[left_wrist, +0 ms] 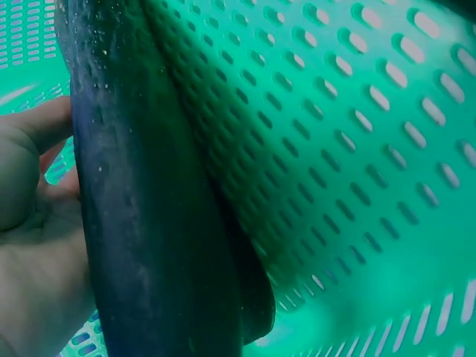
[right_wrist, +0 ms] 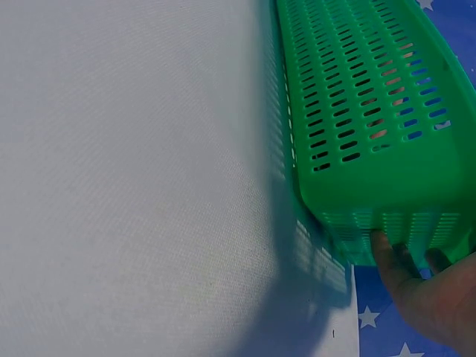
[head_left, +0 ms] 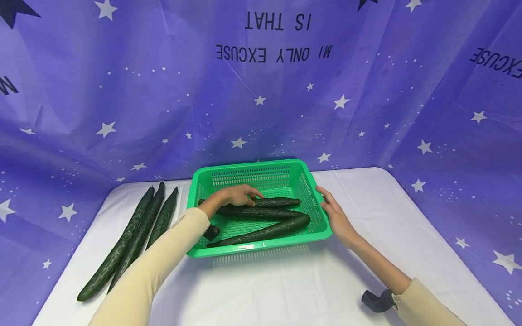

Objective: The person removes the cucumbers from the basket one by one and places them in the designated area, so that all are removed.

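Note:
A green plastic basket [head_left: 261, 246] with slotted walls stands on the white-covered table. Three dark green cucumbers lie in it: a back cucumber [head_left: 281, 202], a middle cucumber [head_left: 261, 212] and a front cucumber [head_left: 269, 231]. My left hand [head_left: 236, 195] reaches in over the left wall and grips the back cucumber, covering part of it. In the left wrist view, a cucumber [left_wrist: 149, 193] partly hides that hand [left_wrist: 37, 178]. With my right hand [head_left: 336, 217] I hold the basket's right rim. The right wrist view shows those fingers [right_wrist: 387, 256] against the outer end wall.
Left of the basket, three more long cucumbers [head_left: 122, 246] lie side by side on the white tablecloth [head_left: 261, 290], partly behind my left sleeve [head_left: 163, 267]. A purple star-patterned curtain [head_left: 261, 122] rises behind the table and along both sides.

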A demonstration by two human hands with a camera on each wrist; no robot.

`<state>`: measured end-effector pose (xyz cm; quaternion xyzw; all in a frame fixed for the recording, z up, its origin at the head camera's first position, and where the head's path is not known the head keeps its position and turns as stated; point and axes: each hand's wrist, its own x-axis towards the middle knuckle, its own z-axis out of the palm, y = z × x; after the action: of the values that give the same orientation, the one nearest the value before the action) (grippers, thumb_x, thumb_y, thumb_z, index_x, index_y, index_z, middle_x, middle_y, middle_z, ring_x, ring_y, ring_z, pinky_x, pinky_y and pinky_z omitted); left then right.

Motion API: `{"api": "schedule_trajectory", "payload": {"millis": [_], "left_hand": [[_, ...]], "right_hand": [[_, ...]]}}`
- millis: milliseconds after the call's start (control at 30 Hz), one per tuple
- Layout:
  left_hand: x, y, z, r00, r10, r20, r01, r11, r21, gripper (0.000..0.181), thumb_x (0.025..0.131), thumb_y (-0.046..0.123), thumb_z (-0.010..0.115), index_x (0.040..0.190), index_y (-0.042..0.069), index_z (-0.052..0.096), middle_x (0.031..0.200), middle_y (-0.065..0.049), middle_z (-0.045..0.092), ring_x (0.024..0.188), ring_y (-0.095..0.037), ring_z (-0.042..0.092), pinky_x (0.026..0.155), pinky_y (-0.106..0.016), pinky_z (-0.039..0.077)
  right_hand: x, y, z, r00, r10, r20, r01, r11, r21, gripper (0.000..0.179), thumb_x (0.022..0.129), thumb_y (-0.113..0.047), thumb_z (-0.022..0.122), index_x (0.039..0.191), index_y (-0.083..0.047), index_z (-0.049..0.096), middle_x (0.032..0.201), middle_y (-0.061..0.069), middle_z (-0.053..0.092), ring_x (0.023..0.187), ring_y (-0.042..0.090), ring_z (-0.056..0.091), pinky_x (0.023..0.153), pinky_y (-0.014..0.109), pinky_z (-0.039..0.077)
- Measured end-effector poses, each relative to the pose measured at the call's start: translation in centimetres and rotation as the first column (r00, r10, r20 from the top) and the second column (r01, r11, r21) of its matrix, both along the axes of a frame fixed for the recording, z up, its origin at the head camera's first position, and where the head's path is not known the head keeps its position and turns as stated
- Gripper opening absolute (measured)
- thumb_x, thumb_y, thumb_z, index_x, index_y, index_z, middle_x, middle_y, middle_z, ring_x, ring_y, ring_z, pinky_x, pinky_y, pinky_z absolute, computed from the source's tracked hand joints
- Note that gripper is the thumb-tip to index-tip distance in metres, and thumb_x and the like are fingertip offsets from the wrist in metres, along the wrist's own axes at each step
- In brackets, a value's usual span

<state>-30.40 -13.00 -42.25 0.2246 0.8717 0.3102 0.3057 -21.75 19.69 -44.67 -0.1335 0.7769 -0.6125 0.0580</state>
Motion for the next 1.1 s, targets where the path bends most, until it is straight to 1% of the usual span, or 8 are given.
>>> {"api": "schedule_trajectory", "payload": {"millis": [300,500,567,733,833,900,933,1100], "left_hand": [[-0.3,-0.1,1.7,0.994,-0.065,-0.084,0.068,0.997,0.041,0.046,0.101,-0.004,0.048,0.146,0.004,0.05,0.153,-0.021,0.039,0.14,-0.037,0.038,0.106,-0.046,0.041],[-0.3,-0.1,3.9,0.987,-0.063,-0.147,0.073,0.995,0.065,0.046,0.103,0.001,0.049,0.148,0.005,0.047,0.144,-0.015,0.051,0.085,-0.022,0.057,0.079,-0.035,0.043],[-0.1,-0.2,4.7,0.982,-0.065,-0.176,0.079,0.994,0.073,0.046,0.103,0.003,0.05,0.149,0.005,0.046,0.143,-0.015,0.051,0.091,-0.02,0.059,0.081,-0.035,0.043],[1.0,-0.8,6.7,0.975,-0.036,-0.22,0.062,0.992,0.114,0.046,0.104,0.005,0.049,0.15,0.005,0.045,0.144,-0.017,0.05,0.125,-0.031,0.052,0.095,-0.044,0.043],[1.8,-1.6,7.8,0.968,-0.007,-0.25,0.045,0.989,0.144,0.046,0.104,0.005,0.048,0.15,0.005,0.045,0.136,-0.021,0.056,0.084,-0.023,0.058,0.089,-0.043,0.042],[2.4,-2.2,8.4,0.958,0.013,-0.286,0.035,0.986,0.161,0.045,0.104,0.005,0.049,0.149,0.005,0.046,0.132,-0.023,0.057,0.064,-0.017,0.042,0.084,-0.042,0.04],[2.7,-2.6,8.7,0.951,0.023,-0.309,0.031,0.985,0.167,0.045,0.104,0.005,0.05,0.149,0.004,0.046,0.13,-0.024,0.058,0.06,-0.016,0.033,0.082,-0.042,0.039],[4.5,-4.7,10.1,0.922,0.115,-0.37,-0.041,0.979,0.201,0.045,0.103,0.006,0.051,0.148,0.006,0.047,0.139,-0.023,0.052,0.081,-0.021,0.052,0.078,-0.043,0.039]], "right_hand": [[0.0,0.0,0.1,1.0,-0.014,-0.001,0.014,1.0,0.01,0.052,0.109,-0.014,0.026,0.16,-0.009,0.021,0.16,0.022,0.023,0.133,0.037,0.035,0.102,0.027,0.033],[0.0,0.0,0.0,1.0,-0.01,-0.001,0.01,1.0,0.01,0.052,0.109,-0.014,0.026,0.16,-0.009,0.021,0.16,0.022,0.022,0.132,0.036,0.036,0.101,0.028,0.034],[0.0,0.0,0.0,1.0,-0.008,0.001,0.008,1.0,0.007,0.051,0.109,-0.014,0.026,0.16,-0.009,0.02,0.16,0.022,0.022,0.132,0.036,0.036,0.1,0.026,0.035],[0.0,0.1,0.0,1.0,-0.007,0.004,0.007,1.0,0.007,0.051,0.109,-0.014,0.026,0.16,-0.01,0.02,0.16,0.022,0.023,0.131,0.036,0.036,0.097,0.023,0.036],[0.0,0.1,0.0,1.0,-0.007,-0.001,0.007,1.0,0.011,0.051,0.109,-0.014,0.026,0.16,-0.009,0.02,0.16,0.022,0.021,0.133,0.036,0.035,0.098,0.023,0.034],[0.0,0.1,0.0,1.0,-0.006,-0.001,0.006,1.0,0.01,0.052,0.109,-0.013,0.025,0.16,-0.009,0.02,0.16,0.022,0.021,0.133,0.037,0.034,0.099,0.023,0.034],[0.0,0.1,0.0,1.0,-0.006,-0.001,0.006,1.0,0.01,0.052,0.109,-0.013,0.025,0.16,-0.009,0.02,0.16,0.022,0.021,0.134,0.037,0.034,0.099,0.024,0.033],[0.0,0.0,0.0,1.0,-0.007,0.0,0.007,1.0,0.004,0.051,0.109,-0.013,0.025,0.16,-0.009,0.02,0.161,0.022,0.02,0.135,0.037,0.033,0.106,0.036,0.03]]}}
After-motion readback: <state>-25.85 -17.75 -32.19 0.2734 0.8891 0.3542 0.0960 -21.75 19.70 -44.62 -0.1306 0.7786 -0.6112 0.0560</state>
